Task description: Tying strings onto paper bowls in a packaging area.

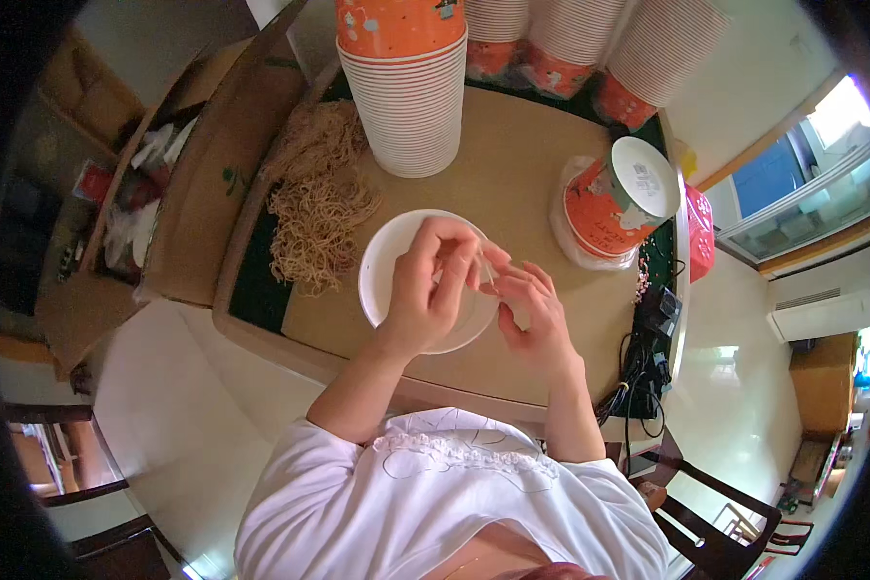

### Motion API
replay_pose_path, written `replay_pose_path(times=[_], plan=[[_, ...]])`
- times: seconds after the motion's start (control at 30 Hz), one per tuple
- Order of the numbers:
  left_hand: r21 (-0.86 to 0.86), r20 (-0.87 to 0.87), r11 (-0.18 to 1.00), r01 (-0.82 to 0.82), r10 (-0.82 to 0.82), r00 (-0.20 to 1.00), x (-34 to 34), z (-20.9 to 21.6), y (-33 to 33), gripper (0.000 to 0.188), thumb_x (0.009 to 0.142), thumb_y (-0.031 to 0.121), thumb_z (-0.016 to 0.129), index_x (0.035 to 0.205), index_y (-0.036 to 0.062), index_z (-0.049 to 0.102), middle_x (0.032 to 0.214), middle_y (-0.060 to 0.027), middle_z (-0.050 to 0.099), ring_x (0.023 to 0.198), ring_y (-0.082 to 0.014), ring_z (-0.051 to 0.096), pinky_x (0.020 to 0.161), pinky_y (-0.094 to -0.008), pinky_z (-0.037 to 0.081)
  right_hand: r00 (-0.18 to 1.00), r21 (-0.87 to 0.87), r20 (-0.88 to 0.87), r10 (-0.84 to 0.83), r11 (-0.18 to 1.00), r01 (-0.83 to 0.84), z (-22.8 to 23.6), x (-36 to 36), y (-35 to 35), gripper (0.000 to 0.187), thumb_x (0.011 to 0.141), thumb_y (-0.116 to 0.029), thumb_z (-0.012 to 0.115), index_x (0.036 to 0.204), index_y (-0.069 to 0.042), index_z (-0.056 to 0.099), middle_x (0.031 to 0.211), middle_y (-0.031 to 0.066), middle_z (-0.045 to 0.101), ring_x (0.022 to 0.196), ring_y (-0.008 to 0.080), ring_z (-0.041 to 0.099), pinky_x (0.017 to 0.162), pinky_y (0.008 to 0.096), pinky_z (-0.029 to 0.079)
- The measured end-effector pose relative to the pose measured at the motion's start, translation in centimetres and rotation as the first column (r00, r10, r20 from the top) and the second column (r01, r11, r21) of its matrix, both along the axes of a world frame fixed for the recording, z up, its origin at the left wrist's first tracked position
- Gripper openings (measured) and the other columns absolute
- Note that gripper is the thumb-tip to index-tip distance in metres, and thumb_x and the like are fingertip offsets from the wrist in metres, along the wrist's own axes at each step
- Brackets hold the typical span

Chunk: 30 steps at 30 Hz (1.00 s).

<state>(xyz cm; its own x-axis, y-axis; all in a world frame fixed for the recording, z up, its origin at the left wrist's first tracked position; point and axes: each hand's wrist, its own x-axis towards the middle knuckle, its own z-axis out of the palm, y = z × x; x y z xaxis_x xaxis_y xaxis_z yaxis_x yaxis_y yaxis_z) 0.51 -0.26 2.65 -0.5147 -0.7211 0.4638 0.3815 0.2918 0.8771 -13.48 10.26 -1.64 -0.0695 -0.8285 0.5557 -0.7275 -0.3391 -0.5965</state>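
Tabletop (512,155), tan, with green edging, in a pale-floored room.

Item: white bowl (382,275), open side up, near the front edge. Left hand (425,290) arches over it, fingers curled together; right hand (532,309) meets it at the bowl's right rim. Both pinch something small and thin between the fingertips; its kind cannot be told.

Item: loose dried noodles (319,193), heaped left of the bowl.

Item: tall stack of paper cups (406,87), orange and white, behind the bowl; further stacks (590,39) at the rear.

Item: bagged cup stack (614,208), lying tilted, right.

Risk, judged: the pinched piece may slip into the bowl, or an elbow may nudge the bowl off the front edge.
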Motion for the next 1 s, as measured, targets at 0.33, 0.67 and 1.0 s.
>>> replay_pose_path(times=[0.33, 0.67, 1.0], plan=[[0.338, -0.148, 0.938, -0.080, 0.137, 0.979, 0.2, -0.1, -0.8, 0.007, 0.101, 0.014, 0.041, 0.102, 0.0081, 0.043, 0.071, -0.0072, 0.059, 0.051, -0.0060, 0.043, 0.046, -0.0187, 0.033, 0.998, 0.053, 0.057, -0.026, 0.998, 0.023, 0.9, 0.2, 0.4, 0.025, 0.076, 0.000, 0.064, 0.100, -0.008, 0.059, 0.101, 0.0048, 0.066, 0.103, 0.0236, 0.061, 0.097, 0.0482, 0.040], [0.159, -0.116, 0.984, -0.085, 0.104, 0.988, 0.5, 0.3, -0.6, 0.003, 0.098, 0.009, 0.043, 0.099, 0.0059, 0.044, 0.068, -0.0040, 0.054, 0.054, -0.0051, 0.041, 0.049, -0.0179, 0.033, 0.989, 0.040, -0.141, -0.046, 0.998, 0.052, 1.7, -0.3, 0.5, 0.013, 0.076, -0.013, 0.070, 0.087, -0.010, 0.062, 0.091, 0.0031, 0.064, 0.096, 0.0214, 0.061, 0.095, 0.0481, 0.041], [0.254, 0.005, 0.967, 0.008, -0.009, 1.000, 2.1, 0.7, -1.4, 0.008, 0.097, 0.013, 0.050, 0.097, 0.0053, 0.050, 0.067, -0.0026, 0.056, 0.054, -0.0054, 0.045, 0.049, -0.0194, 0.036, 0.966, 0.276, -0.254, 0.047, 0.961, 0.026, 2.1, 0.0, 3.0, 0.016, 0.073, -0.015, 0.072, 0.087, -0.011, 0.064, 0.083, 0.0018, 0.062, 0.088, 0.0207, 0.061, 0.105, 0.0506, 0.033]])
